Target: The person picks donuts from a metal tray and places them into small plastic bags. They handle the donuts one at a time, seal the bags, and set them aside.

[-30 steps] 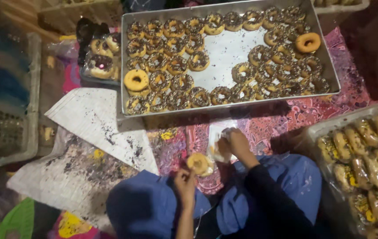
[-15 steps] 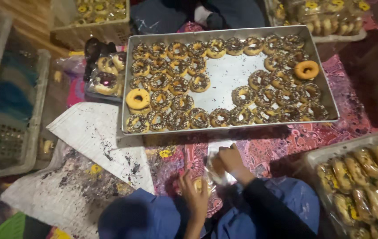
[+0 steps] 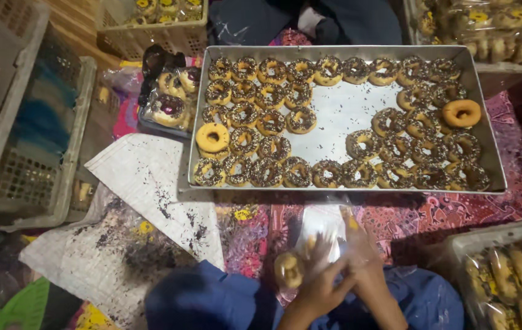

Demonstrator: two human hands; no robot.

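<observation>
Both hands at 6 o'clock: left hand (image 3: 316, 293) grips a donut (image 3: 289, 269), right hand (image 3: 365, 272) pinches a clear plastic bag (image 3: 322, 229) open; bagging step, donut apparently needs sliding inside. Metal tray (image 3: 340, 110) of sprinkled donuts at 12, bagged donuts (image 3: 511, 281) at 4, white paper (image 3: 151, 183) at 9.
</observation>
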